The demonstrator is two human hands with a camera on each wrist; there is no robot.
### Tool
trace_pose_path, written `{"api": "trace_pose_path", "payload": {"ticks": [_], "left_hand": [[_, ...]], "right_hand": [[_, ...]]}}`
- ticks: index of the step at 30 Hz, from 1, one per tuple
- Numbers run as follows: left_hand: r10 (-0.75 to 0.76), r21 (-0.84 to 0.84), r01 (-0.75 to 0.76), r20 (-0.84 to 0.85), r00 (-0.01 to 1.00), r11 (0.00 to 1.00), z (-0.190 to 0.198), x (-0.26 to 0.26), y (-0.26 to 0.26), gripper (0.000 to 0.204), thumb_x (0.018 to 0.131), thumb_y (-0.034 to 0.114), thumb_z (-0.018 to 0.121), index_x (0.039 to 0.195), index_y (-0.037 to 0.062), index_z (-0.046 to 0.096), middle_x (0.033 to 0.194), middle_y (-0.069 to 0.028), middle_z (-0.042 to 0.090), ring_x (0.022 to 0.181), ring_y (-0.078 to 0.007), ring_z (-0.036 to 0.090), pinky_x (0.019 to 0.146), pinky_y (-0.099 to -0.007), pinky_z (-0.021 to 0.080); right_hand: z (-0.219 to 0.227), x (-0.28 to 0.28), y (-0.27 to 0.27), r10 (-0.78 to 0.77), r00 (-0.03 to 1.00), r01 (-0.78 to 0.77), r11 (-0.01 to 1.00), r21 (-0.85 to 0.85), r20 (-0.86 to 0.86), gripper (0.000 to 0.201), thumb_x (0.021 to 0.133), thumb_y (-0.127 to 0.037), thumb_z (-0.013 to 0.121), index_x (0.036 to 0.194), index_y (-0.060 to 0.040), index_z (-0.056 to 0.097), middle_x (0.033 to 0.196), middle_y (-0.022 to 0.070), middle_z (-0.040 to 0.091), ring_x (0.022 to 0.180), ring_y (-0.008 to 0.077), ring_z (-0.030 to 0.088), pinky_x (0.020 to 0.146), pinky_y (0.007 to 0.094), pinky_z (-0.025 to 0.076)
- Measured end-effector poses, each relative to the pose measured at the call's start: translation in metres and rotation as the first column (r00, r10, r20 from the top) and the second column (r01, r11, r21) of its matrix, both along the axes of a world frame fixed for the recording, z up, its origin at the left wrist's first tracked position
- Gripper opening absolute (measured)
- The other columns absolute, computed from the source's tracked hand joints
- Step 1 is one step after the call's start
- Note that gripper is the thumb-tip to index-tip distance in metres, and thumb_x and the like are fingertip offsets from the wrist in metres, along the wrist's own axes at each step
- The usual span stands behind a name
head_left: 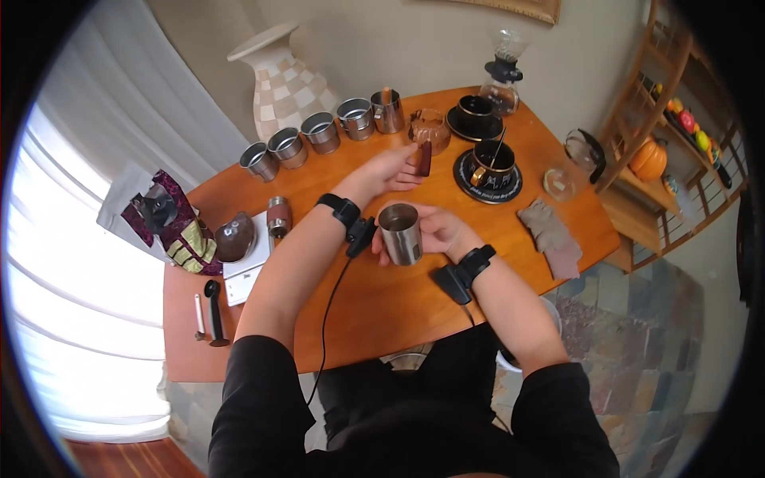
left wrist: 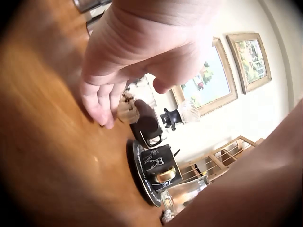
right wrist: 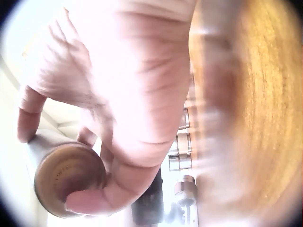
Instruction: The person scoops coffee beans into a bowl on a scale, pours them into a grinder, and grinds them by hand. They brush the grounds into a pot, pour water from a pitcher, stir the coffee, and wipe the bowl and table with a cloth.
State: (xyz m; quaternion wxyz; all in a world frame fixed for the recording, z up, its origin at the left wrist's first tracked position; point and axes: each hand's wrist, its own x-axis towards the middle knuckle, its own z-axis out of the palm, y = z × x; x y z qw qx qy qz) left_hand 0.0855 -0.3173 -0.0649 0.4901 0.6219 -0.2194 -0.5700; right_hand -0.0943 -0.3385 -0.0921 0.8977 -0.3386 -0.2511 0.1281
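Note:
My right hand (head_left: 443, 231) grips a stainless steel cup (head_left: 404, 244) in front of my body, its open top tilted toward the head camera. In the right wrist view the fingers wrap the cup's side, and one digit lies across its round, brownish end face (right wrist: 71, 175). Farther out over the table, my left hand (head_left: 390, 169) reaches toward a glass pot (head_left: 430, 131) with a dark brown handle (head_left: 425, 159). Its fingers are loosely bent right beside that handle, with nothing gripped. The left wrist view shows the handle (left wrist: 147, 120) just past the fingertips.
Several metal cups (head_left: 321, 132) line the back edge. A coffee bag (head_left: 171, 223), white scale (head_left: 243, 285), hand grinder (head_left: 278, 217) and black scoop (head_left: 213, 313) lie left. Rightward are a black cup (head_left: 492, 159) on a saucer, a dripper (head_left: 504, 72) and a cloth (head_left: 550, 235).

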Motion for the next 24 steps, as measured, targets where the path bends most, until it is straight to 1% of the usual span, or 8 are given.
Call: {"api": "trace_pose_path", "payload": {"ticks": [4,5,7,9,16,18,22,24], "left_hand": [[-0.001,-0.164,-0.030,-0.185,0.983,0.986,-0.012,-0.012,-0.017,0.036,0.100,0.037,0.049,0.112,0.0037,0.055,0.100,-0.0105,0.065,0.092,-0.0203,0.064,0.079,-0.0315,0.052],[0.003,-0.210,-0.056,-0.247,0.969,0.976,-0.020,-0.007,-0.019,0.031,0.100,0.033,0.050,0.108,0.0042,0.058,0.093,-0.0083,0.064,0.086,-0.0188,0.062,0.077,-0.0302,0.051],[0.056,-0.241,-0.153,-0.368,0.928,0.958,-0.028,-0.010,-0.006,0.024,0.099,0.027,0.053,0.099,0.0050,0.063,0.078,-0.0025,0.057,0.073,-0.0146,0.053,0.071,-0.0267,0.048],[0.078,-0.230,-0.177,-0.382,0.921,0.957,-0.027,-0.014,0.023,0.024,0.099,0.026,0.053,0.100,0.0049,0.063,0.079,-0.0026,0.057,0.075,-0.0145,0.053,0.071,-0.0268,0.048],[0.119,-0.255,-0.226,-0.374,0.920,0.940,-0.026,-0.043,0.141,0.024,0.099,0.026,0.051,0.109,0.0062,0.060,0.085,-0.0031,0.060,0.082,-0.0135,0.057,0.075,-0.0295,0.049],[0.134,-0.239,-0.237,-0.381,0.915,0.942,-0.021,-0.057,0.171,0.024,0.100,0.027,0.050,0.111,0.0070,0.058,0.086,-0.0030,0.061,0.084,-0.0132,0.058,0.077,-0.0308,0.050],[0.062,-0.249,-0.201,-0.471,0.880,0.947,-0.025,-0.075,0.206,0.024,0.100,0.027,0.050,0.112,0.0067,0.054,0.091,-0.0064,0.062,0.085,-0.0186,0.060,0.081,-0.0328,0.051],[0.031,-0.243,-0.191,-0.541,0.841,0.951,-0.024,-0.086,0.213,0.023,0.101,0.028,0.047,0.111,0.0086,0.054,0.089,-0.0057,0.064,0.081,-0.0171,0.062,0.079,-0.0331,0.050]], "right_hand": [[0.003,-0.003,-0.001,0.054,0.999,-0.054,0.996,-0.072,-0.006,0.077,0.075,-0.038,0.077,0.131,0.0032,0.044,0.109,0.0276,0.058,0.096,0.0402,0.064,0.089,0.0495,0.051],[0.002,-0.001,0.001,0.041,0.999,-0.040,0.997,-0.065,-0.001,0.082,0.073,-0.037,0.078,0.132,0.0046,0.040,0.106,0.0267,0.059,0.093,0.0386,0.065,0.077,0.0472,0.056],[0.006,-0.004,-0.001,0.055,0.998,-0.058,0.994,-0.089,-0.032,0.082,0.072,-0.036,0.079,0.131,0.0053,0.039,0.105,0.0267,0.059,0.092,0.0383,0.065,0.070,0.0449,0.057],[0.011,-0.007,0.005,0.046,0.997,-0.053,0.993,-0.103,-0.068,0.082,0.068,-0.034,0.082,0.124,0.0053,0.038,0.101,0.0266,0.059,0.088,0.0382,0.066,0.055,0.0396,0.059],[0.012,-0.015,0.015,0.071,0.994,-0.082,0.987,-0.137,-0.087,0.069,0.067,-0.036,0.083,0.113,0.0043,0.050,0.096,0.0263,0.058,0.076,0.0327,0.062,0.055,0.0347,0.052],[0.011,-0.013,0.020,-0.094,0.994,0.100,0.987,-0.126,0.051,0.061,0.068,-0.039,0.081,0.106,0.0032,0.059,0.094,0.0225,0.057,0.076,0.0276,0.058,0.061,0.0324,0.047],[0.016,-0.011,0.015,-0.088,0.988,0.106,0.983,-0.150,0.127,0.057,0.073,-0.044,0.076,0.107,-0.0003,0.062,0.092,0.0187,0.055,0.077,0.0252,0.055,0.064,0.0311,0.044],[0.021,-0.013,0.020,-0.145,0.976,0.170,0.974,-0.152,0.161,0.054,0.078,-0.045,0.071,0.106,-0.0015,0.059,0.087,0.0176,0.055,0.069,0.0246,0.055,0.058,0.0292,0.043]]}}
